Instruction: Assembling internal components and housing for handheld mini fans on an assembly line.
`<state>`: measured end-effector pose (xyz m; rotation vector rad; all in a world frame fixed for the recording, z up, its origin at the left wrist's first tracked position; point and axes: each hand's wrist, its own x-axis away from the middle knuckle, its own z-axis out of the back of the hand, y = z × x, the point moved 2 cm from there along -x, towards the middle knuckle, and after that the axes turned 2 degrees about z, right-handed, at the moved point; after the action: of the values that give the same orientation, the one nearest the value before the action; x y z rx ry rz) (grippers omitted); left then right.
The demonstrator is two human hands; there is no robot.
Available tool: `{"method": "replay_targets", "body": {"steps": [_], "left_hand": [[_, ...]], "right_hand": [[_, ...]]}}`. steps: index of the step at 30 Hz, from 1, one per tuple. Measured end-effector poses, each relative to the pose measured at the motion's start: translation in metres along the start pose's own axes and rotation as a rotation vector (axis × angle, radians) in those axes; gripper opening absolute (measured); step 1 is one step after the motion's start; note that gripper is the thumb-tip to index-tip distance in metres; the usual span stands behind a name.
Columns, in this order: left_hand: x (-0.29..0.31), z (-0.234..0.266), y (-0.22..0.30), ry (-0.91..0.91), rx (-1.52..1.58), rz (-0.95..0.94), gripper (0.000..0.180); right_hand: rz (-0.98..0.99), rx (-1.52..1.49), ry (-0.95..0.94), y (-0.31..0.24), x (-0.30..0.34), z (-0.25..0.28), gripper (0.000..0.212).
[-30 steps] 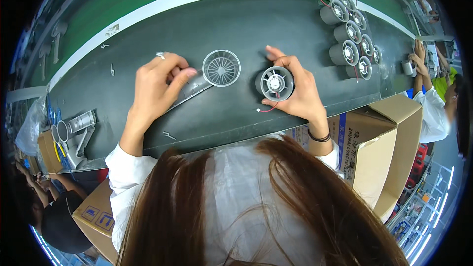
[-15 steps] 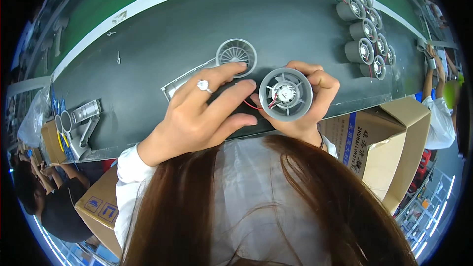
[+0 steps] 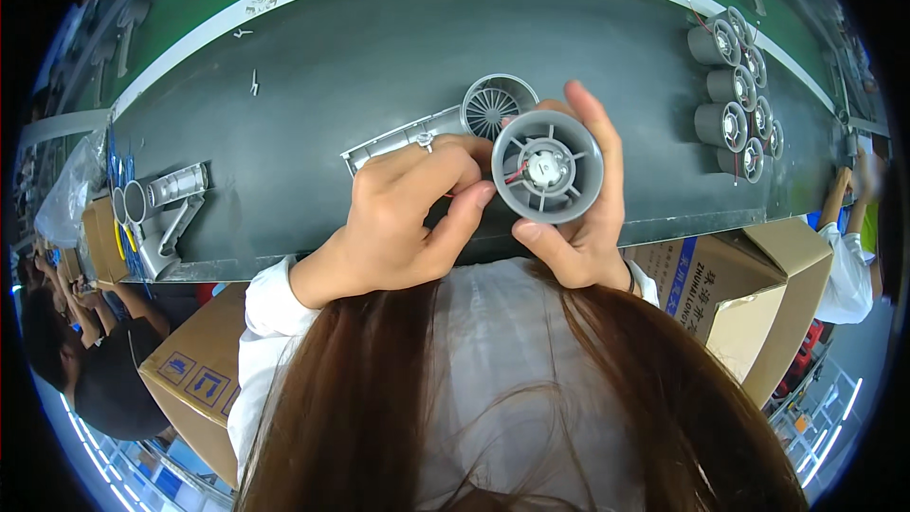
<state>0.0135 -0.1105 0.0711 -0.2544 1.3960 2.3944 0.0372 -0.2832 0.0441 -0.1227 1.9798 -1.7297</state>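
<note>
My right hand (image 3: 592,218) grips a grey round fan housing (image 3: 595,175) from its right side, thumb below and index finger raised along the rim. Inside sits a silver motor (image 3: 547,169) held by spokes, with a red wire (image 3: 517,173) at its left. Close against the housing's left side, my left hand (image 3: 408,209) has thumb and index finger pinched together; whatever is between them is too small to make out. Behind the hands lies a grey hair-dryer-like shell half (image 3: 398,139) with a round, ribbed cup (image 3: 500,85), partly covered by my fingers.
Several similar housings with motors (image 3: 725,126) stand grouped at the far right of the dark table (image 3: 360,47). Grey shell parts (image 3: 171,190) lie at the left edge, small bits (image 3: 254,82) farther back. Open cardboard boxes (image 3: 787,265) flank me; other people (image 3: 104,370) are at both sides.
The housing has turned in my right hand, so its wire now sits at the motor's left. My left fingers have closed from spread to a pinch beside it. The view has shifted slightly.
</note>
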Motion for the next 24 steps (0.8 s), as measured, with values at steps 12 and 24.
{"method": "replay_targets", "body": {"steps": [12, 24], "left_hand": [[-0.001, -0.003, -0.011, -0.082, 0.762, 0.336, 0.015], [0.006, -0.001, -0.020, 0.114, 0.931, 0.291, 0.014]], "right_hand": [[0.397, 0.240, 0.065, 0.005, -0.017, 0.006, 0.061], [0.543, 0.606, 0.018, -0.010, -0.032, -0.006, 0.050]]}}
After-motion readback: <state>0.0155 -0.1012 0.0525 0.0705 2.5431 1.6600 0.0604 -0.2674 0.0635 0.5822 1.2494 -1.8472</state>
